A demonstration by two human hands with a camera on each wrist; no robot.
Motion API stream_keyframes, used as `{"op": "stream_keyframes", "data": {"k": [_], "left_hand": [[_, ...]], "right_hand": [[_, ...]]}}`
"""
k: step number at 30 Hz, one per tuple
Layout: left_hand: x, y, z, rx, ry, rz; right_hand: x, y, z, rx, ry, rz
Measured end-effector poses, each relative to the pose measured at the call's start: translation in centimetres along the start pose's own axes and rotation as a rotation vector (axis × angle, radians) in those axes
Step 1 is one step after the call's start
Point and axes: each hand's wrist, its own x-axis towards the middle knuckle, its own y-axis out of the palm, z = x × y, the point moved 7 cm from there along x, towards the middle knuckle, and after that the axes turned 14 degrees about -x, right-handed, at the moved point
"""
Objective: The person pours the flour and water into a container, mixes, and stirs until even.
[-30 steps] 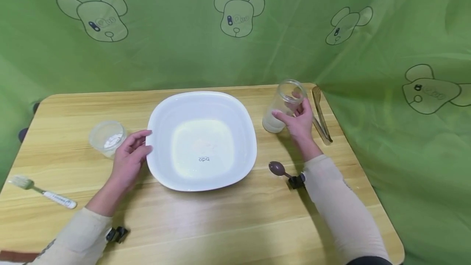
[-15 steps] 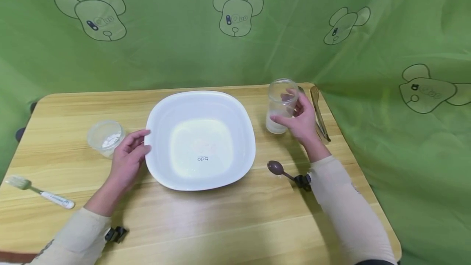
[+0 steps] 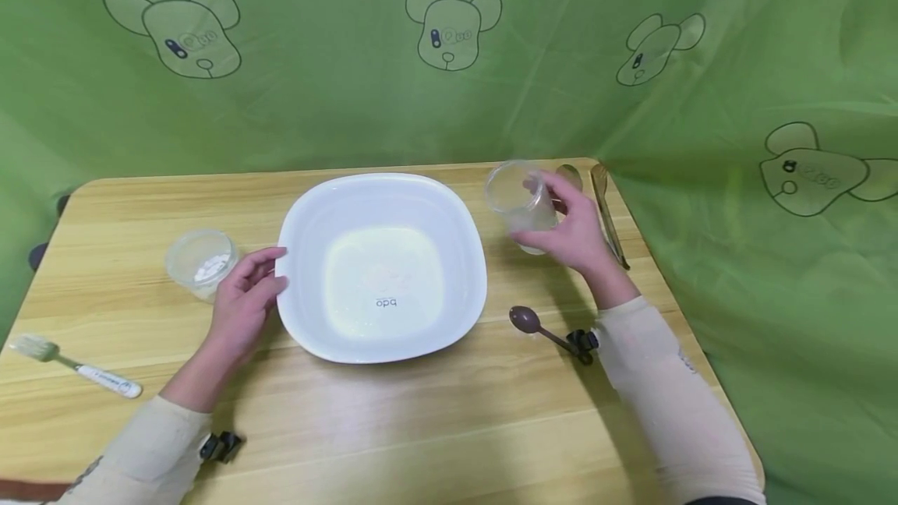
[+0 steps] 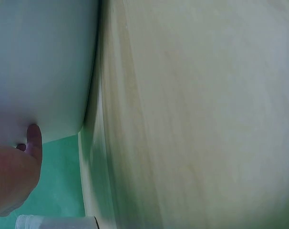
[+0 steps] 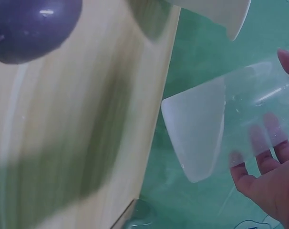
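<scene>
A large white basin (image 3: 382, 353) stands mid-table with a small printed mark on its floor. My left hand (image 3: 242, 306) has its fingertips against the basin's left side, just under the rim; the left wrist view shows a finger pressing the basin's outer wall (image 4: 44, 62). With thumb and fingers, my right hand (image 3: 571, 228) grips a clear cup (image 3: 517, 197), to the right of the basin. That cup leans left, its mouth toward the basin, and its lower part looks cloudy white. In the right wrist view, fingers show through the cup's side (image 5: 197, 129).
At left are a clear tub (image 3: 196, 256) with white contents and a white-handled brush (image 3: 84, 371). A dark spoon (image 3: 525, 319) lies near my right wrist. Thin brownish utensils (image 3: 609, 213) lie along the table's right edge. A green curtain (image 3: 337, 115) hangs behind.
My right hand has tipped the cup from leaning right, through nearly upright, to leaning left. A round-ended utensil behind that hand shows more now. My left hand and the basin keep their places.
</scene>
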Motion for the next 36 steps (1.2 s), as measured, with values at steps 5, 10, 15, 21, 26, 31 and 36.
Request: {"op": "stream_keyframes", "data": {"k": [5, 10, 15, 21, 26, 31, 36], "left_hand": [[0.0, 0.0, 0.0, 0.009, 0.001, -0.007], [-0.1, -0.1, 0.0, 0.014, -0.006, -0.014], [0.0, -0.1, 0.0, 0.012, -0.006, -0.01], [0.1, -0.1, 0.1, 0.009, -0.004, -0.01], [0.1, -0.1, 0.1, 0.016, -0.001, -0.012], [0.2, -0.1, 0.1, 0.017, 0.007, -0.012], [0.2, -0.2, 0.1, 0.021, 0.01, -0.017]], "right_hand": [[0.3, 0.3, -0.2, -0.085, -0.056, 0.047], [0.6, 0.3, 0.6, -0.141, -0.104, 0.075], [0.8, 0.4, 1.2, -0.226, -0.129, 0.102], [1.2, 0.5, 2.2, -0.313, -0.17, 0.16], [1.4, 0.5, 3.0, -0.368, -0.193, 0.199], [1.5, 0.9, 3.5, -0.429, -0.208, 0.25], [1.6, 1.3, 3.9, -0.492, -0.231, 0.297]]}}
